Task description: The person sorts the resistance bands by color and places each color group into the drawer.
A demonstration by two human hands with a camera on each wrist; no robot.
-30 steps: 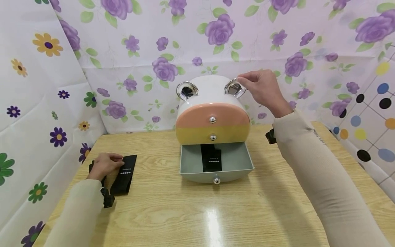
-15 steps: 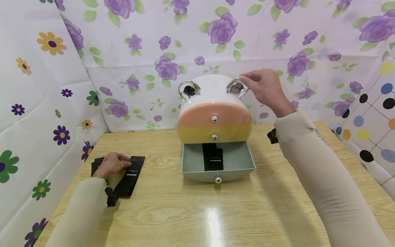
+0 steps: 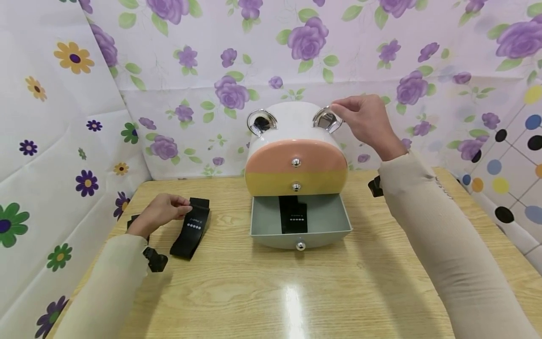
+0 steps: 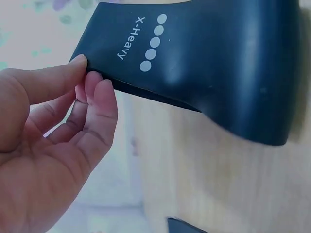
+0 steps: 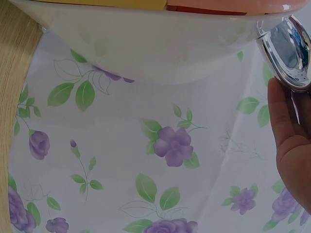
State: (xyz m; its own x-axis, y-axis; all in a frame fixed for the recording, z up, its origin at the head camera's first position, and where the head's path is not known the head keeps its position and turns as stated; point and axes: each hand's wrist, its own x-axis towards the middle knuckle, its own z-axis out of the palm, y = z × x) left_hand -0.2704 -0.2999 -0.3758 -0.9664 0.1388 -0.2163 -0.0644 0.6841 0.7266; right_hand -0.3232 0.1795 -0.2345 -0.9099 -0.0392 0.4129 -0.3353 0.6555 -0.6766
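My left hand point(image 3: 163, 212) pinches one end of a black resistance band point(image 3: 192, 230) between thumb and fingers. In the left wrist view the band point(image 4: 204, 58) is a flat loop printed "X-Heavy" with a row of white dots; its far end curves down toward the table. My right hand point(image 3: 366, 120) holds the outer rim of a chrome ear point(image 3: 327, 120) on a white drawer box point(image 3: 294, 115). The right wrist view shows the fingers at that chrome ear point(image 5: 286, 53), partly cut off by the frame. The box's bottom drawer point(image 3: 328, 214) stands pulled out, with a black band point(image 3: 294, 221) lying inside.
More black band point(image 3: 133, 220) lies on the wooden table point(image 3: 237, 292), partly hidden behind my left wrist. The orange drawer point(image 3: 271, 157) and yellow drawer point(image 3: 271, 182) above are closed. A flowered cloth point(image 3: 178, 80) hangs behind the box.
My left hand has moved right and slightly away from me, drawing the band with it off the other black band. My right hand stays at the ear.
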